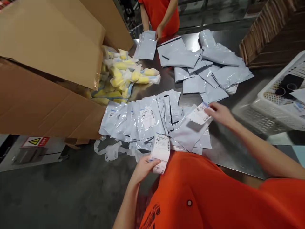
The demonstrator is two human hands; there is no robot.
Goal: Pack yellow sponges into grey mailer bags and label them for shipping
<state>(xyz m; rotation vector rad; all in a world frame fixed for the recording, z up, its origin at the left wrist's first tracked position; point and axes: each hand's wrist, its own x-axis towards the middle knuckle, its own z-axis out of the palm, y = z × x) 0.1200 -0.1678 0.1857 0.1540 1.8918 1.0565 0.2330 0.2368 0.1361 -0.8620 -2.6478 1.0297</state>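
My left hand [145,168] pinches a strip of printed shipping labels [161,151] near the table's front edge. Between the fingers of my right hand [220,114] is the corner of a single shipping label [199,114], held over a grey poly mailer [190,133]. I cannot tell whether that label touches the mailer. To the left lies a row of overlapping filled mailers [130,122], some bearing white labels. Pale backing strip [111,152] hangs over the table's edge below them.
A large cardboard box [52,92] stands at left, with wrapped yellow items [126,71] spilling from it. More grey mailers [214,74] are piled at the back. White plastic basket [269,101] and stacked cardboard [269,35] stand at right. Across the table, a person in orange [164,16] handles a mailer.
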